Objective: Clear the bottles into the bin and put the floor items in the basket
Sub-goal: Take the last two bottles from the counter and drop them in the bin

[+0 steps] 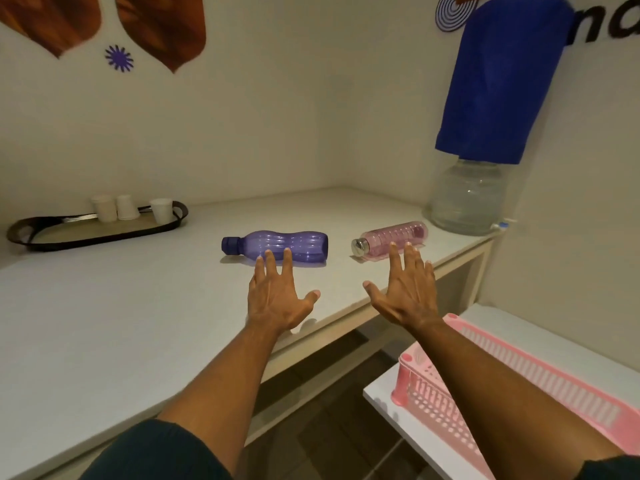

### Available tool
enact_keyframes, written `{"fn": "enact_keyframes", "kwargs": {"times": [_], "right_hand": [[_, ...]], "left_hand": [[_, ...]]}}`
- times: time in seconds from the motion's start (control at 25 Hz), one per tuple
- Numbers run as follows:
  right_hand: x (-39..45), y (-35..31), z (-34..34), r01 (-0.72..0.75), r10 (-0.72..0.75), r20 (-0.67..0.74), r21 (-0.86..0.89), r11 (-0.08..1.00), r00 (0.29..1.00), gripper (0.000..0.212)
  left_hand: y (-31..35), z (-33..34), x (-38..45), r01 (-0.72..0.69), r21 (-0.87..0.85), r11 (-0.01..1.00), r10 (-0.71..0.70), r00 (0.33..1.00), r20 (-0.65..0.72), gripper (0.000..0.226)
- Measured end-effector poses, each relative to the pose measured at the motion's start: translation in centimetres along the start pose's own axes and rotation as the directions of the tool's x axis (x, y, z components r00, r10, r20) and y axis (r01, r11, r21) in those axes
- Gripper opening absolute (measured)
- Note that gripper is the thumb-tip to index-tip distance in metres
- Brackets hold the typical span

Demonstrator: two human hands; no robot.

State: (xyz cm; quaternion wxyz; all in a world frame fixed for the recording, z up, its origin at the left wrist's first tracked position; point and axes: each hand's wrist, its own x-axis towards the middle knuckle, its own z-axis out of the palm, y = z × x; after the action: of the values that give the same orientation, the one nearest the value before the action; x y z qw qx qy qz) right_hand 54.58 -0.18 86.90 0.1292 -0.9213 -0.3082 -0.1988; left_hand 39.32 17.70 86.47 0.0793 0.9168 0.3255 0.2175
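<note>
A purple plastic bottle (280,247) lies on its side on the white counter (104,323), cap pointing left. To its right lies a pink bottle (391,241) with a silver cap, also on its side. My left hand (277,296) reaches out with fingers spread, its fingertips at the near side of the purple bottle. Over the counter's edge, my right hand (405,292) is stretched flat, fingertips just in front of the pink bottle. Neither hand holds anything. A pink slotted basket (554,382) sits on a low white shelf at the lower right, partly behind my right forearm.
A dark oval tray (86,232) with three white paper cups stands at the back left of the counter. A large clear water jar (465,199) under a blue cloth cover (502,81) occupies the back right corner. Dark floor shows below the counter edge.
</note>
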Motion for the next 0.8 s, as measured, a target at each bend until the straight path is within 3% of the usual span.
{"fn": "enact_keyframes", "kwargs": {"times": [0.36,0.56,0.8], "right_hand": [[15.8,7.1,6.3,0.129,-0.129,0.103,0.0,0.992,0.986,0.107],[24.5,9.3,8.9,0.312,-0.291,0.267,-0.038,0.949,0.919,0.118],[28.9,9.1,11.3,0.474,-0.452,0.363,0.032,0.88,0.815,0.086]], "left_hand": [[1.5,5.2,12.8,0.254,-0.083,0.964,-0.254,0.967,0.01,0.104],[3.8,5.6,18.9,0.425,0.017,0.905,-0.425,0.903,0.056,0.091],[3.2,6.2,21.1,0.509,0.015,0.861,-0.509,0.861,0.019,0.061]]}}
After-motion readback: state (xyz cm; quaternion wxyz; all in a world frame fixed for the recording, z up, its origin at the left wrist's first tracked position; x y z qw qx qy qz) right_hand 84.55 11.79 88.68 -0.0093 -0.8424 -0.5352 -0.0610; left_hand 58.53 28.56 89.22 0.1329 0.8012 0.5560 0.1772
